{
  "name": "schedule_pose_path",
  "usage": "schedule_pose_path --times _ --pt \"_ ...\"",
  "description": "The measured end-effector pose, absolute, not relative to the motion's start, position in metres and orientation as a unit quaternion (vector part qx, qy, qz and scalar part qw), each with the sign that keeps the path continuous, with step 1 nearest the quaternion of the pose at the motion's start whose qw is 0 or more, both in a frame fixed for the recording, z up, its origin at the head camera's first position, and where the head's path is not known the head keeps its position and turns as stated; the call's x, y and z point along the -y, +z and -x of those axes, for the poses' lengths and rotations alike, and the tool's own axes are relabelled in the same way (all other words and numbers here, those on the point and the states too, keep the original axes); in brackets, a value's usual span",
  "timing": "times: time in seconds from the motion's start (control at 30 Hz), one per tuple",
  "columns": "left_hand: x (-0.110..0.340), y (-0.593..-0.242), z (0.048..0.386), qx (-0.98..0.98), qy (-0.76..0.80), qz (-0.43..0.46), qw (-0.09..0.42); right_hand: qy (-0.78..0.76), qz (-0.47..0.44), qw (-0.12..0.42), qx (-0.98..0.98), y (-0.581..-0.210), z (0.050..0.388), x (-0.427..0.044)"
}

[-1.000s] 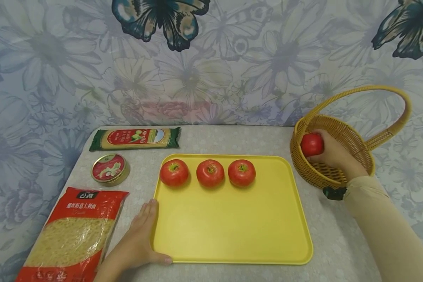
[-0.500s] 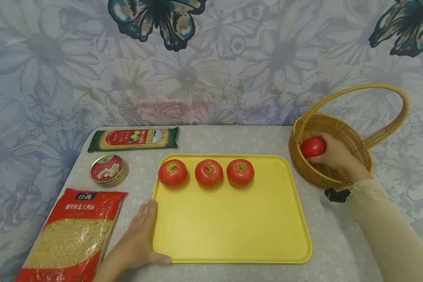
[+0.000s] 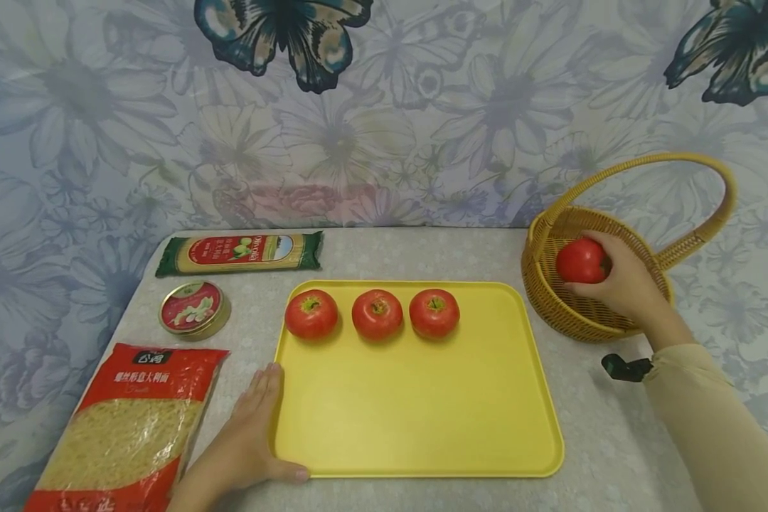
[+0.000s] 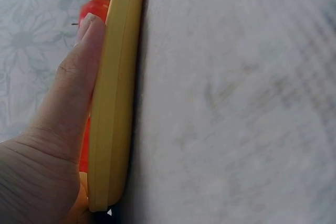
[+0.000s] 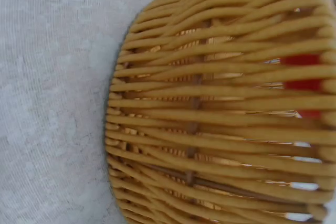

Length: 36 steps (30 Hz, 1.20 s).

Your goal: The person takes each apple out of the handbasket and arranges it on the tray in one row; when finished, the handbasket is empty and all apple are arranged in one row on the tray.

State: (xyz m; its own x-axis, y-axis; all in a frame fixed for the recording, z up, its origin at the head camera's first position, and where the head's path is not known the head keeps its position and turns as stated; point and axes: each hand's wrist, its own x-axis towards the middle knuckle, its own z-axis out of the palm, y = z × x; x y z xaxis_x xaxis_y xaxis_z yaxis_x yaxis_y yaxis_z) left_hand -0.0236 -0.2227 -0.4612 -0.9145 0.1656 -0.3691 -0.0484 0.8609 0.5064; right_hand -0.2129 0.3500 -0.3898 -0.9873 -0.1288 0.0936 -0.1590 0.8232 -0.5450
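In the head view my right hand point(image 3: 624, 281) holds a bright red tomato point(image 3: 582, 261) between thumb and fingers, inside the wicker basket point(image 3: 553, 320) near its rim. Only a bit of red shows through the weave of the basket point(image 5: 220, 93) in the right wrist view. My left hand point(image 3: 246, 434) rests against the near left corner of the yellow tray point(image 3: 416, 405), fingers straight along its left side and thumb at the front edge. The left wrist view has the thumb on the tray's edge point(image 4: 113, 103). Three red apples point(image 3: 311, 314) sit in a row along the tray's back.
Left of the tray lie a bag of spiral pasta point(image 3: 128, 427), a round tin point(image 3: 195, 311) and a green-ended pack of spaghetti point(image 3: 240, 254). The basket's tall handle point(image 3: 653, 158) arches over the right side. A patterned wall covering point(image 3: 422, 142) stands behind the table.
My right hand has drawn the tomato up and slightly to the right, toward the basket's near right rim. My left hand stays at the tray's corner.
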Motion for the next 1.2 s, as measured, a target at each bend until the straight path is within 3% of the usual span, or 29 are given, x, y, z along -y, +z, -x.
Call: schedule_pose_path --times 0.67,1.0,1.2 --pt "0.223 -0.460 0.021 -0.943 0.273 -0.050 0.183 0.326 -0.106 0.096 0.935 -0.367 0.159 -0.302" --pt "0.223 -0.461 0.021 -0.943 0.271 -0.047 0.186 0.344 -0.148 0.069 0.925 -0.379 0.148 -0.263" --pt "0.223 -0.461 0.022 -0.944 0.266 -0.042 0.192 0.337 -0.152 0.024 0.929 -0.399 0.146 -0.247"
